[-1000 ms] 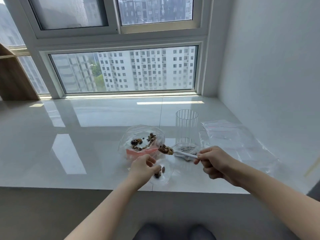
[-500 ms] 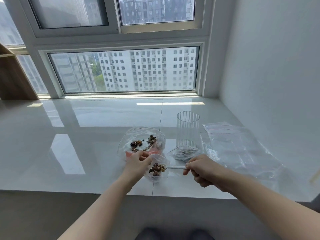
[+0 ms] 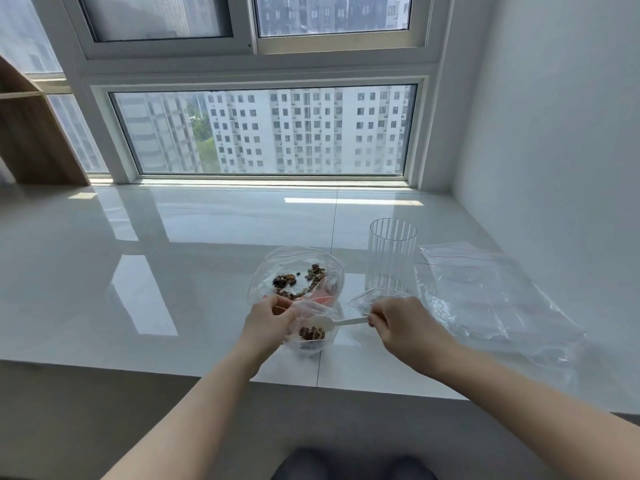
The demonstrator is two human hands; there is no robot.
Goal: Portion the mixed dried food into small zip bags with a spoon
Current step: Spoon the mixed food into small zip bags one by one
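1. Left hand (image 3: 268,322) pinches the bag (image 3: 311,336) open, near the ledge's front edge.
2. Right hand (image 3: 398,323) grips the spoon (image 3: 330,323) (bowl inside); tip slowly, keeping the mouth wide.

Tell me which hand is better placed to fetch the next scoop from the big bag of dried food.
Right. The right hand already holds the white spoon, whose bowl sits at the small zip bag. The left hand grips that bag's mouth open, so it looks tied up. The big bag lies just behind.
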